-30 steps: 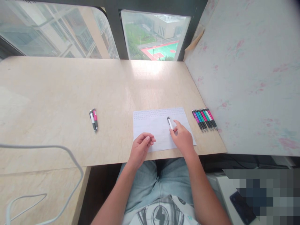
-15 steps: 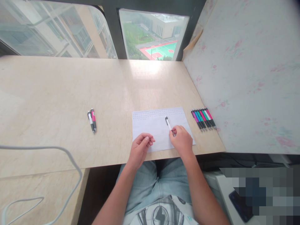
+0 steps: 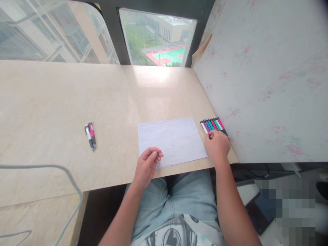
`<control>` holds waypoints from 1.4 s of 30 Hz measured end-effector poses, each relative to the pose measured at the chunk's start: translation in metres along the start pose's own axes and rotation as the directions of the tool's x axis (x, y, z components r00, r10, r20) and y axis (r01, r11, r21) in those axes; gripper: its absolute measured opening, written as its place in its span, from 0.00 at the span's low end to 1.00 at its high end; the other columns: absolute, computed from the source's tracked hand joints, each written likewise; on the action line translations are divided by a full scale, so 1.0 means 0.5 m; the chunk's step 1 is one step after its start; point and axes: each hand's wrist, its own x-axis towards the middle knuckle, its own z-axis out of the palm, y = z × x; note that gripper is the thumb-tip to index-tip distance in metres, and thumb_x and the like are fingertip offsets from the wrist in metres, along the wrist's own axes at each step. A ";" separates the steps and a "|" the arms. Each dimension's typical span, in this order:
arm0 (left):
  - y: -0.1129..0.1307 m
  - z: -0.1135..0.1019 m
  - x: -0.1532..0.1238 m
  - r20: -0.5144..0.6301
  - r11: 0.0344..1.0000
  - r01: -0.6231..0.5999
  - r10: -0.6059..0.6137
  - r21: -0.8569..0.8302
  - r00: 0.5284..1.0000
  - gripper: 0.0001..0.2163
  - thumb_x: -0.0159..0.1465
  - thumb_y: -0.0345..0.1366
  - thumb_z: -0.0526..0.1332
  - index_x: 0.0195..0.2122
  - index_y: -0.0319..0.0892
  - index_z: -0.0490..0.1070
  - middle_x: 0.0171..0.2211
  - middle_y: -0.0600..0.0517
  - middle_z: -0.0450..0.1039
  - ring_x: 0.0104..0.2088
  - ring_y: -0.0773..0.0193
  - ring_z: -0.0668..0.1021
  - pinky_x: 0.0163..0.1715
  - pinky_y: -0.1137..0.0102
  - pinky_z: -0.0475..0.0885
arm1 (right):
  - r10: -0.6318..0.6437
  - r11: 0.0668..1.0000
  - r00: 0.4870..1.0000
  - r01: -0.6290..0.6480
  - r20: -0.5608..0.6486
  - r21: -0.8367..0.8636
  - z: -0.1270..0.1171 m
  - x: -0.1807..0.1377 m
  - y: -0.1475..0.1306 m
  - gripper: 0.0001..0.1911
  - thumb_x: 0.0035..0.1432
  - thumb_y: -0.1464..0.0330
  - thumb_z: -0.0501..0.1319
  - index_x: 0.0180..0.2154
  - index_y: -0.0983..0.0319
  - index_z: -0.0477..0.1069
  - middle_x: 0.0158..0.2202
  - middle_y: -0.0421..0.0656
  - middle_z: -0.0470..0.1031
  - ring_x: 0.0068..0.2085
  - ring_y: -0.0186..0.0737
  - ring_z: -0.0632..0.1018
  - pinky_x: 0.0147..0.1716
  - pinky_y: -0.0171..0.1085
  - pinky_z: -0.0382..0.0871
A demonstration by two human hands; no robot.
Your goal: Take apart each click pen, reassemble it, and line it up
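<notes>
My right hand [image 3: 218, 145] pinches the lower part of a white pen [image 3: 204, 127] at the left end of a row of colored pens [image 3: 214, 123]. The pen lies alongside the others, its clicker end pointing to the window; whether it rests on the desk I cannot tell. The hand covers the lower ends of several pens. My left hand [image 3: 147, 164] hovers or rests at the lower left of a sheet of paper [image 3: 176, 143], its fingers curled in against the thumb with nothing visible in them. Small rows of handwriting run along the sheet's top.
A white pen [image 3: 89, 137] and a pink pen [image 3: 92, 134] lie side by side on the desk [image 3: 112, 102] at left. A grey cable [image 3: 69, 174] loops over the lower left. The papered wall [image 3: 256, 85] borders the desk's right side.
My right hand has carried the white pen from above the paper rightward to the left end of the pen row. My left hand keeps its place by the sheet. The view has shifted slightly.
</notes>
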 end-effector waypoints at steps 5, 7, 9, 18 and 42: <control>0.001 0.001 0.000 -0.005 1.000 0.006 -0.006 -0.004 1.000 0.07 0.60 0.36 0.68 0.36 0.39 0.78 0.30 0.49 0.75 0.30 0.67 0.72 0.34 0.72 0.67 | 0.016 0.999 0.999 -0.018 -0.041 -0.037 0.015 0.003 -0.004 0.10 0.59 0.66 0.57 0.35 0.62 0.77 0.35 0.49 0.76 0.37 0.47 0.72 0.31 0.39 0.56; 0.002 0.002 -0.001 -0.004 1.000 0.009 -0.009 -0.005 1.000 0.06 0.60 0.36 0.68 0.35 0.39 0.78 0.30 0.49 0.75 0.30 0.68 0.72 0.34 0.72 0.67 | 0.026 0.999 0.999 -0.028 -0.040 -0.040 0.018 0.001 -0.005 0.10 0.59 0.67 0.57 0.34 0.61 0.77 0.35 0.48 0.76 0.37 0.46 0.72 0.31 0.39 0.56; 0.002 0.002 -0.001 -0.001 1.000 0.009 -0.009 -0.006 1.000 0.06 0.60 0.36 0.68 0.35 0.39 0.78 0.30 0.49 0.75 0.30 0.68 0.72 0.34 0.73 0.67 | 0.040 0.998 0.998 -0.042 -0.037 -0.041 0.020 -0.001 -0.005 0.10 0.59 0.68 0.57 0.33 0.61 0.77 0.35 0.47 0.77 0.36 0.45 0.72 0.30 0.39 0.56; 0.001 0.002 0.000 -0.004 1.000 0.004 -0.004 -0.001 1.000 0.06 0.60 0.36 0.68 0.35 0.39 0.78 0.30 0.49 0.75 0.30 0.68 0.72 0.34 0.72 0.67 | 0.079 0.997 0.997 -0.079 -0.008 -0.024 0.020 -0.003 -0.009 0.11 0.59 0.66 0.58 0.37 0.61 0.78 0.37 0.50 0.78 0.37 0.46 0.74 0.31 0.39 0.59; 0.043 -0.032 -0.020 0.016 0.949 -0.132 0.132 0.286 0.991 0.09 0.63 0.41 0.63 0.39 0.42 0.74 0.35 0.47 0.77 0.31 0.62 0.76 0.31 0.66 0.71 | -0.424 0.838 0.906 0.392 0.001 0.380 0.047 -0.160 -0.133 0.11 0.64 0.66 0.54 0.39 0.60 0.74 0.29 0.42 0.77 0.31 0.40 0.75 0.32 0.36 0.61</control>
